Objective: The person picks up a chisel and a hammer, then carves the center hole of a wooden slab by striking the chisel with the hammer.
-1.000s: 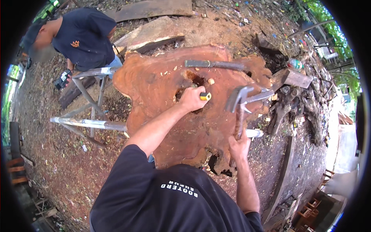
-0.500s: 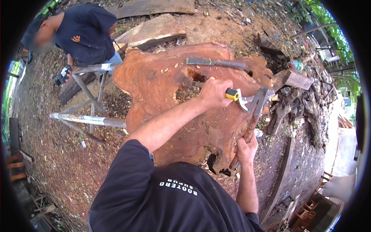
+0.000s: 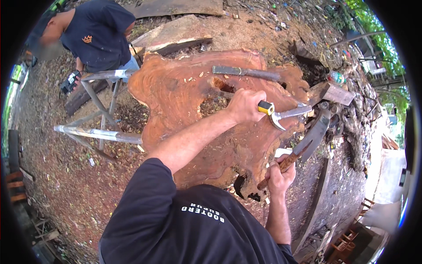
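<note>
a person works over a broad reddish wood slab (image 3: 246, 145) set across a metal stand (image 3: 99, 134), with a tool in each hand. the job looks partway along: open holes (image 3: 214, 107) break through the middle of the slab, loose pale chips (image 3: 189, 80) lie scattered on its top, and swirling grain shows across the bare face. what appears left is rough wood, with ragged dark cavities (image 3: 241, 185) along the edge nearest the person and uneven rims around the middle holes.

the left hand (image 3: 248, 106) is over the slab, right of center, its grip clamped around a black-and-yellow handle (image 3: 265, 107) whose end points right. just beside that end is a shiny curved metal piece (image 3: 276, 122); whether the two are joined, one cannot tell. the right hand (image 3: 280, 174), lower and just off the slab's right edge, has its grip wrapped around a wooden-handled tool (image 3: 300, 152), the broad dark blade (image 3: 316, 132) angled up and right, apart from the wood. the slab thus lies beneath the left grip and to the left of the right one. a long chisel (image 3: 246, 72) rests across the far side, in neither hand. at left, a co-worker (image 3: 99, 37) holds a dark device (image 3: 70, 82).
</note>
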`<state>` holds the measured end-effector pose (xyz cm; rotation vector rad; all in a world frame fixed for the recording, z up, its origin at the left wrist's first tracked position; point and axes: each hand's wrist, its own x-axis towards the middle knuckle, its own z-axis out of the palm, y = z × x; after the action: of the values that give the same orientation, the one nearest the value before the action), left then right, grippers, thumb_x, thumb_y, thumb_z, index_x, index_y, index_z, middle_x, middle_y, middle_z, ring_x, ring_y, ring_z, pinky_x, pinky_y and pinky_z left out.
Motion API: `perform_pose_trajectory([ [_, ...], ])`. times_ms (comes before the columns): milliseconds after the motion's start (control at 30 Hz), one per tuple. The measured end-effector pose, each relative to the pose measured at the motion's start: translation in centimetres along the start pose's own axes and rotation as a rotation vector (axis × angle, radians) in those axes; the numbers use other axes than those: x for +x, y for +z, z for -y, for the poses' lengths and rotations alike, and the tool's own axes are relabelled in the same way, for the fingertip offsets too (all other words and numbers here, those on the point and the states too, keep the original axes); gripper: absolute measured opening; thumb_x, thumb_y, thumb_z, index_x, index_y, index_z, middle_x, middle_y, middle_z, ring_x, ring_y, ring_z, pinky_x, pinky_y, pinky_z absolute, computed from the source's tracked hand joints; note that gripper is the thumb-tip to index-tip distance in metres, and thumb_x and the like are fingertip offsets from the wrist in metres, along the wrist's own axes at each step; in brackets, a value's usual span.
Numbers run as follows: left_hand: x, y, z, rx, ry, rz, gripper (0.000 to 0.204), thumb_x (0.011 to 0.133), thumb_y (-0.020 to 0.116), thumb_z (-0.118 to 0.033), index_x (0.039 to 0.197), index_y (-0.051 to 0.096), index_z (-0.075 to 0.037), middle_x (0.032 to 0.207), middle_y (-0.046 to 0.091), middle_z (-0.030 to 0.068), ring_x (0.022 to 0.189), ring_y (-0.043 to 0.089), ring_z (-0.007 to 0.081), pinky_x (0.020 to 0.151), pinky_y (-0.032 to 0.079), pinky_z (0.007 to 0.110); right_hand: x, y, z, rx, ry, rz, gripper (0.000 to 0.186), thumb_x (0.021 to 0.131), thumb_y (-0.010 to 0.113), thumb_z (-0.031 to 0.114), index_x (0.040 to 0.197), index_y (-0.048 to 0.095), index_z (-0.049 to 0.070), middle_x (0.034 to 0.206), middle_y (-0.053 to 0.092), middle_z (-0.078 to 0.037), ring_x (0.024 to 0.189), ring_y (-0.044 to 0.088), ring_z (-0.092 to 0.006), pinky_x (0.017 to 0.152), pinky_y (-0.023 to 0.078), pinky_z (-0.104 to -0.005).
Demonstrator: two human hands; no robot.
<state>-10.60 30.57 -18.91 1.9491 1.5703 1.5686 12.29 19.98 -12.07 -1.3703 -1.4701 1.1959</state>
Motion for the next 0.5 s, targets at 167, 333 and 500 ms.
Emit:
perform_pose_trajectory([
  [167, 0.1, 0.3, -0.3, 0.009, 0.018, -0.002, 0.024, 0.07, 0.076, -0.023, 0.074, 0.056, -0.01, 0.063, 0.064, 0.0125, 0.059, 0.067, 0.031, 0.054, 0.052, 0.043, 1.6, 1.0, -4.4, -0.396, 0.087, 0.078, 0.012, 0.08, 0.06, 0.003, 0.09, 0.054, 0.002, 0.06, 0.058, -0.004, 0.047, 0.05, -0.0103, 0.045, 0.044, -0.0275],
  [333, -0.3, 0.1, 0.5, 0.003, 0.024, -0.027, 0.024, 0.07, 0.076, -0.02, 0.075, 0.056, -0.01, 0.066, 0.063, 0.0105, 0.059, 0.064, 0.032, 0.055, 0.05, 0.043, 2.2, 0.6, -5.4, -0.395, 0.091, 0.044, 0.011, 0.079, 0.061, 0.006, 0.088, 0.056, 0.003, 0.063, 0.059, -0.004, 0.051, 0.053, -0.0112, 0.05, 0.047, -0.0293],
  [500, -0.2, 0.0, 0.2, -0.038, 0.047, -0.028, 0.023, 0.071, 0.076, -0.02, 0.075, 0.056, -0.01, 0.065, 0.062, 0.0104, 0.059, 0.064, 0.0318, 0.054, 0.049, 0.043, 1.1, 1.1, -5.2, -0.079, -0.278, -0.079, 0.015, 0.083, 0.051, -0.007, 0.088, 0.059, 0.005, 0.06, 0.056, -0.001, 0.044, 0.052, -0.009, 0.041, 0.039, -0.0243],
])
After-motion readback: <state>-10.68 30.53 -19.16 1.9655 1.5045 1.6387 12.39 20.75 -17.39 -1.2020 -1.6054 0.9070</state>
